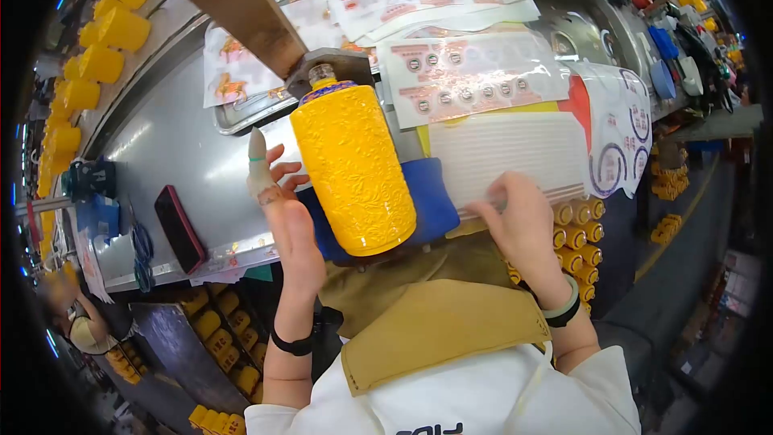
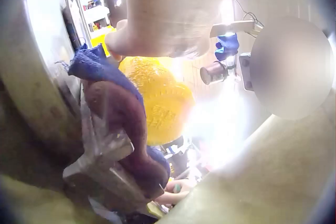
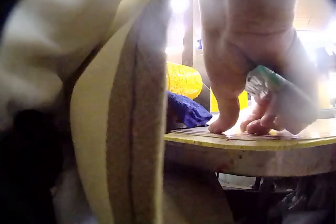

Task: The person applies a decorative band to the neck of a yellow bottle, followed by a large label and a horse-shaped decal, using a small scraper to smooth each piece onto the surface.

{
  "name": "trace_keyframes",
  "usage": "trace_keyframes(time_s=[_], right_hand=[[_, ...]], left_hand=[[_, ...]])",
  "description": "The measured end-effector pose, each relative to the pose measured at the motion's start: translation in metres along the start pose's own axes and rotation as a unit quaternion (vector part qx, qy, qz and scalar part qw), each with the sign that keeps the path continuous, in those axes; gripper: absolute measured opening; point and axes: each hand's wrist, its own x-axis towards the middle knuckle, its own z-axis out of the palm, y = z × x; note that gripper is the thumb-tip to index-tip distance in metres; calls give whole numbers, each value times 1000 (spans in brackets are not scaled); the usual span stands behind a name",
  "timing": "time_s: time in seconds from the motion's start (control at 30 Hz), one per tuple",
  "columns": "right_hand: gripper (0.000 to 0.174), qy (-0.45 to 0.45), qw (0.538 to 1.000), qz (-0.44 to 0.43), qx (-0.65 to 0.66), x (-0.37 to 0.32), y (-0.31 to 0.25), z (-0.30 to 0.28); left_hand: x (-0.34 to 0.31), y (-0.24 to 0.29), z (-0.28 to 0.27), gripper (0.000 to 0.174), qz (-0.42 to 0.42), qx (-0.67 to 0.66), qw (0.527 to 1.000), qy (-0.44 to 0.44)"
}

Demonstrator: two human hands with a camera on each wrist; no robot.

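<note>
A yellow embossed bottle lies on a blue cloth-covered rest, its neck toward a dark block at the foot of a brown beam. Beside the bottle's left side is my left hand, fingers loosely extended and a pale cover on one fingertip. In the left wrist view, the bottle shows beyond this hand. My right hand touches the near edge of a white sheet of narrow strips. In the right wrist view, its thumb and bent fingers rest on the sheet, apart from each other.
Printed label sheets lie behind the striped sheet, with a metal sink beyond. A phone lies on the metal table at left. Yellow bottles line a shelf; more stand below the table. Another person is at far left.
</note>
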Motion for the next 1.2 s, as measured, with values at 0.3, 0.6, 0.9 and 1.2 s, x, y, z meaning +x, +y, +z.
trace_keyframes(time_s=[0.3,0.6,0.9,1.2], right_hand=[[22,-26,998,24,43,0,3,5],[10,-35,996,-21,75,-1,10,-13],[4,-43,986,-63,146,10,-23,-45],[7,-135,950,-92,264,9,-52,-51]], left_hand=[[-46,-5,-15,125,137,148,971,-130],[-47,-3,1,93,113,122,984,-66],[-48,8,10,96,116,164,978,-54],[-46,14,7,102,33,131,983,-122]])
